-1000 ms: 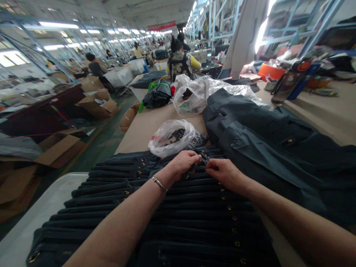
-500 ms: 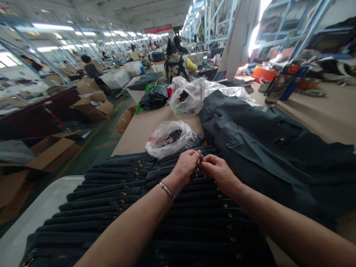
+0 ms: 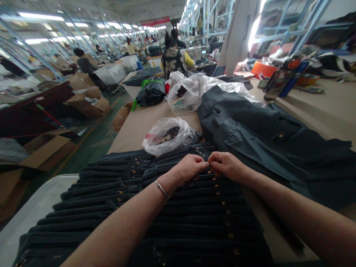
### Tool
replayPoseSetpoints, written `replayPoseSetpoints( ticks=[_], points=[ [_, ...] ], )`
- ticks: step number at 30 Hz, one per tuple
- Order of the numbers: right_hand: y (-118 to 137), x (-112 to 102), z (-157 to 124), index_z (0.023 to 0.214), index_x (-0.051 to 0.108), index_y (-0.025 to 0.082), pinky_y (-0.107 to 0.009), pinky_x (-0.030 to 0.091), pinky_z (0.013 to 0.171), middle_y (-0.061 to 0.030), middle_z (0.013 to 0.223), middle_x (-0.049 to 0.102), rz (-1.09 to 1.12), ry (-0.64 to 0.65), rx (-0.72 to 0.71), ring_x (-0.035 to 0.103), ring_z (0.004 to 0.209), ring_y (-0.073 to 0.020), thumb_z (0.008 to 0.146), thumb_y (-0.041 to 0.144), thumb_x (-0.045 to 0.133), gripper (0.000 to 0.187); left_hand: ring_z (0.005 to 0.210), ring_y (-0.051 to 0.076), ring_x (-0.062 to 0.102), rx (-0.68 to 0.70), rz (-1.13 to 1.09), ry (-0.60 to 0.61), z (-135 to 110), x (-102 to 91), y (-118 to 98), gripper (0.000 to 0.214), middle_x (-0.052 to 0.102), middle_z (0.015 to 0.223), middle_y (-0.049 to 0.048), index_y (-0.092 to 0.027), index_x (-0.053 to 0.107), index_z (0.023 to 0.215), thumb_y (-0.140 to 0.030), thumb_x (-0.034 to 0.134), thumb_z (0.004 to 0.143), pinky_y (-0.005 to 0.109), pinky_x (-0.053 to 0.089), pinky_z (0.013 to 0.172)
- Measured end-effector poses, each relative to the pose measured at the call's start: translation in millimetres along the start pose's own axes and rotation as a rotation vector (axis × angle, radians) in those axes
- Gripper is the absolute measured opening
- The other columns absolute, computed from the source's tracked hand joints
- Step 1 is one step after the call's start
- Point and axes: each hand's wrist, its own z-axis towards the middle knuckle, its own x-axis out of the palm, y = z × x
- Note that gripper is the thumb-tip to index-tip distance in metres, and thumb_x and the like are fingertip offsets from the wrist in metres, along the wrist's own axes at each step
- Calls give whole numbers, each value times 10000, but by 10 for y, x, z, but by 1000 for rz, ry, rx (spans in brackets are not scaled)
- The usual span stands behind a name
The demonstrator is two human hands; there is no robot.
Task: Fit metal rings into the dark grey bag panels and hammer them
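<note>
**Workshop desk [image 3: 139, 126]: one small piece pinched two-handed**

Small dark piece [image 3: 209, 163], too small to identify, sat between both hands above the stack of folded dark garments [image 3: 167, 211] on the desk. Left hand [image 3: 191, 168] and right hand [image 3: 226, 165] met fingertip to fingertip, each grip pinched on it. Step looked like fiddly joining work; next move would call for a fine, steady pinch. Clear bag [image 3: 164, 135] of dark bits lay just beyond; dark jackets [image 3: 264, 137] heaped right.

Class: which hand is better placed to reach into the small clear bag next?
Probably the left hand: the small clear bag lies just ahead on its side, while the right hand would have to cross over.
</note>
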Motion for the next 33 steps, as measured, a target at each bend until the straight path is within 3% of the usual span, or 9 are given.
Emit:
replayPoseSetpoints(
  ticks=[2, 8, 14, 26, 33],
  points=[
    [-30, 5, 12, 742, 527, 177, -191, 391, 458, 49, 566, 529, -5, 12, 23, 492, 464, -83, 774, 259, 458, 113, 356, 70, 394, 11, 117, 5, 14, -16, 19, 187, 410, 466, -72, -177, 516, 635, -344, 543, 716, 185, 251, 348],
    [-107, -26, 3, 750, 656, 179, -202, 371, 568, 28, 628, 598, -466, -16, -40, 521, 587, -96, 726, 160, 482, 176, 386, 65, 366, 100, 378, -2, 66, -56, 29, 202, 412, 423, -63, -153, 548, 564, -303, 545, 700, 201, 229, 394],
    [-175, -37, 12, 704, 661, 168, -194, 368, 547, 32, 611, 611, -402, 36, 72, 526, 575, -96, 699, 169, 532, 129, 414, 75, 362, 90, 521, 18, 108, -83, 34, 200, 425, 423, -56, -153, 562, 552, -284, 544, 703, 217, 227, 418],
    [-247, 32, 66, 633, 573, 188, -206, 304, 532, 31, 588, 567, -627, 29, -8, 466, 550, -94, 656, 111, 519, 97, 460, 96, 401, 127, 588, -27, 162, -30, 73, 200, 450, 443, -45, -166, 533, 489, -228, 566, 676, 231, 260, 466],
    [-145, -7, 10, 657, 559, 192, -213, 323, 555, 20, 626, 566, -629, 15, -12, 473, 569, -102, 730, 138, 509, 103, 467, 94, 412, 107, 583, -106, 106, -148, 97, 217, 477, 456, -28, -162, 538, 504, -253, 580, 696, 224, 276, 471]
  ],
)
